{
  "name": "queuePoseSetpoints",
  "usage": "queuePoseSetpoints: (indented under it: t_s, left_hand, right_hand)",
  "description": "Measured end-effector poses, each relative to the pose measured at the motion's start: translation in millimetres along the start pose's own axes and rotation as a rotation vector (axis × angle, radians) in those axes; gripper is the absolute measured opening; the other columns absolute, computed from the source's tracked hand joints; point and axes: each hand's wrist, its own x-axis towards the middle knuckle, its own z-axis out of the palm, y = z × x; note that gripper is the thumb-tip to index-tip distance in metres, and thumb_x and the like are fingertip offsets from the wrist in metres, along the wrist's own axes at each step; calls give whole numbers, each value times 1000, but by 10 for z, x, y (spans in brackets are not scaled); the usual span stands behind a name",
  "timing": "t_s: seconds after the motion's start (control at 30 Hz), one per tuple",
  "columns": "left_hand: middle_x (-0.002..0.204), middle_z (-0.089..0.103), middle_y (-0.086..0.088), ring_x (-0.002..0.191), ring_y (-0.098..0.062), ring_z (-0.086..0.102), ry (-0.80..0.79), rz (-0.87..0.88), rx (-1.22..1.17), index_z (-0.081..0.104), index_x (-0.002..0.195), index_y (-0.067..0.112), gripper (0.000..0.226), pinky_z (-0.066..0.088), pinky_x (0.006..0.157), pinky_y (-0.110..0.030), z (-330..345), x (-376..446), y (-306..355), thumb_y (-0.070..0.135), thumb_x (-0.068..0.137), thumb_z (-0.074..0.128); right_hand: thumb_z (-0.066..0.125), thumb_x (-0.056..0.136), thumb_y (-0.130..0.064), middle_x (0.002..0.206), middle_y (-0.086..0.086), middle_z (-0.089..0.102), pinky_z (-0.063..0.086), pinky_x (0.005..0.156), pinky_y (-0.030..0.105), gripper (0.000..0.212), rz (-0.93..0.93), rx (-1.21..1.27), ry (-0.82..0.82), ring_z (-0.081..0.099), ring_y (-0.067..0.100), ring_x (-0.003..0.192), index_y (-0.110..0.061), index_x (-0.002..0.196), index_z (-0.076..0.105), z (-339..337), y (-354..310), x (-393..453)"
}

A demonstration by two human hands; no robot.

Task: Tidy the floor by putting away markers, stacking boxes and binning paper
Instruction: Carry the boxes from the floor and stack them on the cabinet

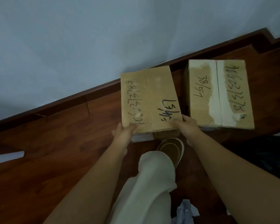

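A brown cardboard box [149, 97] with black handwritten numbers is in front of me, near the wall. My left hand [124, 135] grips its near left corner, thumb on top. My right hand [188, 127] grips its near right corner. I cannot tell whether the box rests on the floor or is lifted. A second, similar cardboard box [218, 92] with torn white tape sits on the floor just to the right. Crumpled paper [187, 212] lies on the floor at the bottom edge. No markers are in view.
A pale blue wall [87, 46] with a dark wooden skirting board [71, 102] runs diagonally behind the boxes. A white flat object [6, 157] lies at the left edge. My leg and brown shoe [171, 150] stand just behind the held box. A dark object [268, 156] is at right.
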Motion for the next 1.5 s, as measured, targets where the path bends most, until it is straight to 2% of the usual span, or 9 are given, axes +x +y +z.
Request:
queuePoseSetpoints:
  t_s: [0.07,0.13,0.23,0.5,0.7,1.0,1.17,1.37,1.5]
  left_hand:
    - [132,35,-2,116,-19,48,121,104,-11,53,131,24,65,42,106,-35,-76,-106,96,42,75,79]
    - [130,37,-4,114,-20,51,154,163,-58,48,132,21,65,46,104,-41,-137,-243,227,35,77,79]
    - [115,57,-1,99,-22,60,70,138,-157,38,125,22,63,52,90,-55,-211,-535,434,32,78,79]
    - [105,60,-3,86,-26,66,-20,384,-134,38,121,22,66,50,61,-40,-358,-1582,816,19,73,83]
    - [111,62,1,98,-19,65,-187,687,-230,39,124,22,65,58,82,-46,-274,-2769,1481,10,75,81]
    - [119,57,6,109,-23,60,-382,1152,-393,39,128,27,71,54,83,-49,74,-4959,2237,16,73,83]
    - [121,57,4,118,-28,58,-553,1328,-498,40,130,27,75,50,93,-62,455,-6160,2332,16,69,82]
    - [117,55,11,116,-23,59,-926,1417,-543,37,127,30,76,58,68,-41,1040,-7506,2253,23,63,76]
    - [118,55,14,112,-12,58,-1149,1447,-446,39,129,33,81,56,75,-44,1496,-8240,2195,23,62,83]
  right_hand:
    - [79,64,-47,125,-1,62,50,96,51,72,-8,166,2,58,25,113,-33,130,55,91,-290,-491]
    - [75,79,-27,120,2,65,53,90,53,62,-2,315,-34,62,25,106,-30,136,50,144,-471,-770]
    - [74,82,-20,119,6,65,56,82,56,65,-16,445,-46,65,26,99,-26,139,46,105,-601,-1028]
    - [74,82,-16,117,5,68,52,85,63,53,-195,667,28,65,32,105,-32,130,57,-370,-672,-2195]
    - [72,83,-10,113,3,70,58,76,47,60,-545,783,79,69,24,97,-30,136,51,-1158,-1131,-3333]
    - [74,79,-5,105,-3,75,53,93,51,57,-1045,942,230,69,22,103,-31,126,57,-2540,-1543,-5220]
    - [77,78,-7,118,4,71,49,98,56,54,-1295,944,409,66,26,111,-32,123,60,-3358,-1363,-6237]
    - [76,80,-17,127,-6,64,52,99,42,59,-1496,808,743,61,13,117,-37,131,53,-4276,-881,-7403]
    - [70,85,-29,136,-7,55,50,100,34,39,-1539,601,1092,55,6,122,-40,121,62,-4895,-498,-7955]
